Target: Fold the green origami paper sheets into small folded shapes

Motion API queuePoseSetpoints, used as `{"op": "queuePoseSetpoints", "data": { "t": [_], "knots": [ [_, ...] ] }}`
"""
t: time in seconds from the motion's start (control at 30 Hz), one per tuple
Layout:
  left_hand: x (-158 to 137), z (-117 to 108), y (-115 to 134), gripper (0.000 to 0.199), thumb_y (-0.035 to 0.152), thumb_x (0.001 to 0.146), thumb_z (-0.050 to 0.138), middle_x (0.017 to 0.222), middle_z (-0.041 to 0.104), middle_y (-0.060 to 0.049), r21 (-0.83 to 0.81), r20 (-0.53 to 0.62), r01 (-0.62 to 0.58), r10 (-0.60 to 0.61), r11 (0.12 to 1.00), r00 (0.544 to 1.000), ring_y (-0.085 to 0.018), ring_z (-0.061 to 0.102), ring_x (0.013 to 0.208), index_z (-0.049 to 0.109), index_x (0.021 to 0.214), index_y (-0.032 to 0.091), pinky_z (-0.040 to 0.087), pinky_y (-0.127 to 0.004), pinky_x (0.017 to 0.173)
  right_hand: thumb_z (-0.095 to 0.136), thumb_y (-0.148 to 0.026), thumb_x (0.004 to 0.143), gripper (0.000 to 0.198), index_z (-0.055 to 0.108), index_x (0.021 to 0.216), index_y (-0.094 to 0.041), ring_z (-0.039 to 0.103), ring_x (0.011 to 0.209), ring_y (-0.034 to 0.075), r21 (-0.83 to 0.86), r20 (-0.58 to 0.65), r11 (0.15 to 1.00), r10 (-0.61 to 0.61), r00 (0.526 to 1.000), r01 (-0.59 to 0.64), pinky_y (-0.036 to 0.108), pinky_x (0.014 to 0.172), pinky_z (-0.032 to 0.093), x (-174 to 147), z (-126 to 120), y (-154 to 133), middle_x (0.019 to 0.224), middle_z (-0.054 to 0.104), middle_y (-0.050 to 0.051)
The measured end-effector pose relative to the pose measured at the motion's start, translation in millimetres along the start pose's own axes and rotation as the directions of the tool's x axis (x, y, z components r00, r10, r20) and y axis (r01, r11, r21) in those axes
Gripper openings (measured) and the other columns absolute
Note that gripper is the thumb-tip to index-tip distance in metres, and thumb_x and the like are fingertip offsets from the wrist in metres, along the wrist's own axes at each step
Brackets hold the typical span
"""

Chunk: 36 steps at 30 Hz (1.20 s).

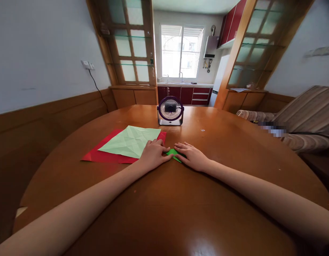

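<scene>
A small piece of bright green paper [173, 153], folded with a point toward me, lies on the table between my two hands. My left hand [153, 153] holds its left side, thumb and forefinger on the paper and the other fingers curled. On the other side, my right hand [192, 156] keeps hold of the right part, thumb near the lower point and fingers laid over the upper edge. Both hands cover much of the green paper. Just left of my left hand, a creased pale green sheet [129, 140] rests on a red sheet [100, 155].
A small dark purple fan [170, 110] stands on the round wooden table [164, 213] beyond my hands. A tiny scrap [202, 130] lies to the right of the fan. At the far right is a striped armchair [300, 110]. A black cord [96, 83] hangs from a wall socket at left.
</scene>
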<state>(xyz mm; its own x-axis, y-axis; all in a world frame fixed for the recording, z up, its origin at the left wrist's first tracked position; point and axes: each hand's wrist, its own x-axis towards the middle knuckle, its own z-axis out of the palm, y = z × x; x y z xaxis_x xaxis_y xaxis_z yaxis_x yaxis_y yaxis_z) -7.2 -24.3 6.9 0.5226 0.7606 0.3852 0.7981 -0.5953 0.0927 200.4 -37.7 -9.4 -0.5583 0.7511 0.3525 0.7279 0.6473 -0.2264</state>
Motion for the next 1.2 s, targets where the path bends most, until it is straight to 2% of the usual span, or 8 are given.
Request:
{"op": "queuePoseSetpoints", "data": {
  "t": [0.13,0.37,0.5,0.7,1.0,1.1,1.2],
  "knots": [
    [-1,-4,0,0.037,0.053,0.088,0.055,0.090,0.063,-0.008,0.087,0.019,-0.021,0.019,0.996,1.000,-0.025,0.055,0.090,0.075,0.105,0.027,0.035,-0.040,0.083,0.034,-0.046,0.098,0.058,0.046,0.141,-0.009,0.036,0.140,0.028,0.023,0.059,1.000,0.020,0.998,-0.021,0.048,0.117,0.029,-5,1,3,0.148,0.041,0.016],
    [-6,-9,6,0.035,0.040,0.093,0.047,0.090,0.063,-0.011,0.230,0.002,-0.057,0.058,0.972,0.998,-0.028,0.054,0.092,0.074,0.107,0.024,0.033,-0.041,0.082,0.034,-0.050,0.097,0.064,0.042,0.143,-0.006,0.029,0.142,0.030,0.027,0.068,0.999,0.027,0.997,-0.029,0.051,0.118,0.027,-11,-1,7,0.151,0.032,0.019],
    [-5,-10,6,0.037,0.034,0.095,0.042,0.089,0.064,-0.013,0.281,-0.004,-0.069,0.073,0.957,0.997,-0.029,0.054,0.092,0.077,0.094,0.020,0.032,-0.043,0.083,0.035,-0.050,0.096,0.064,0.042,0.143,-0.008,0.029,0.143,0.029,0.030,0.079,0.999,0.039,0.996,-0.041,0.049,0.119,0.026,-12,-4,7,0.151,0.033,0.017],
    [-5,-14,5,0.041,0.031,0.095,0.039,0.090,0.066,-0.015,0.353,-0.002,-0.092,0.099,0.931,0.995,-0.030,0.054,0.093,0.075,0.085,0.016,0.032,-0.046,0.086,0.034,-0.050,0.097,0.067,0.040,0.143,-0.002,0.028,0.143,0.028,-0.010,0.116,0.998,0.055,0.992,-0.054,0.046,0.119,0.025,-11,-9,3,0.151,0.032,0.020],
    [-5,-11,2,0.041,0.034,0.093,0.042,0.087,0.067,-0.019,0.446,-0.002,-0.100,0.112,0.889,0.994,-0.035,0.054,0.096,0.074,0.079,0.013,0.029,-0.050,0.094,0.041,-0.046,0.095,0.061,0.046,0.140,-0.006,0.034,0.141,0.030,0.042,0.066,0.998,0.040,0.997,-0.042,0.050,0.116,0.030,-11,-9,4,0.149,0.037,0.019],
    [-6,-12,0,0.038,0.034,0.092,0.045,0.088,0.066,-0.019,0.394,-0.030,-0.078,0.098,0.916,0.995,-0.035,0.054,0.098,0.074,0.080,0.013,0.030,-0.050,0.094,0.045,-0.043,0.094,0.058,0.049,0.138,-0.006,0.036,0.139,0.030,0.044,0.061,0.998,0.038,0.997,-0.041,0.049,0.116,0.031,-9,-9,2,0.147,0.041,0.020],
    [-8,-12,0,0.033,0.033,0.091,0.047,0.093,0.065,-0.018,0.288,-0.048,-0.057,0.074,0.956,0.996,-0.033,0.056,0.096,0.072,0.085,0.013,0.035,-0.047,0.089,0.049,-0.040,0.092,0.054,0.052,0.135,-0.009,0.040,0.137,0.030,0.069,0.027,0.997,0.032,0.999,-0.033,0.050,0.114,0.034,-8,-10,1,0.145,0.045,0.018]
  ]
}}
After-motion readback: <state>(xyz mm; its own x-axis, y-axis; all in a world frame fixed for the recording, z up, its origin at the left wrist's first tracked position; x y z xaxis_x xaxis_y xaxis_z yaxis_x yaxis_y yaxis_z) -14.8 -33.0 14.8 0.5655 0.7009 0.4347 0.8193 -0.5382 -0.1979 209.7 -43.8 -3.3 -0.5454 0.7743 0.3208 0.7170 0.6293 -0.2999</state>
